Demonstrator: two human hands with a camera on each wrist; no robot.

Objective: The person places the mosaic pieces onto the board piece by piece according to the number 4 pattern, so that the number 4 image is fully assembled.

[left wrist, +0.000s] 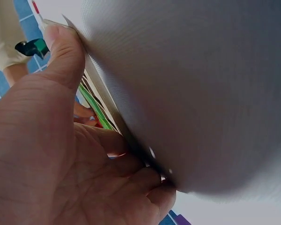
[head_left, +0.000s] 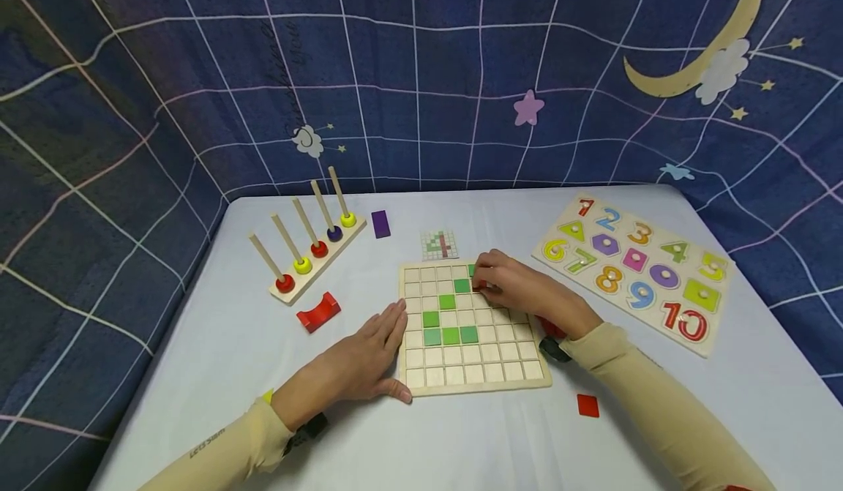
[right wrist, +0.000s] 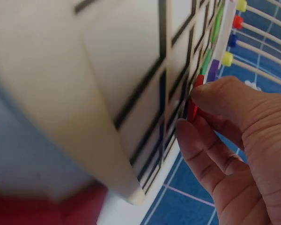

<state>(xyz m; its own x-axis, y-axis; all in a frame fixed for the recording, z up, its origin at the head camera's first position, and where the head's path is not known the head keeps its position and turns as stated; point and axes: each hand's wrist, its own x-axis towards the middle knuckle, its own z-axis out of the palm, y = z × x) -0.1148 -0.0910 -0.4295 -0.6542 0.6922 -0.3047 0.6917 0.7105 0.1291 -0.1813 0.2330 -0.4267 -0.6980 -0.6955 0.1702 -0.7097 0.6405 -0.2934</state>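
Note:
A wooden grid board (head_left: 477,388) lies flat on the table, with several green tiles (head_left: 431,319) set in its squares. Against the board's left edge rests my left hand (head_left: 365,359), its fingers extended and the thumb at the near left corner. My right hand (head_left: 516,282) is over the far right part of the board. Between its thumb and fingertips it pinches a small red tile (right wrist: 192,110), held on edge close to the grid squares. Just beyond the board lies a small pattern card (head_left: 439,244) with green and red squares.
A peg stand (head_left: 311,277) with coloured rings stands at the left, a red arched block (head_left: 319,312) before it. Beyond is a purple block (head_left: 380,224). A number-and-shape puzzle (head_left: 711,315) lies right. A red tile (head_left: 588,405) lies near my right forearm.

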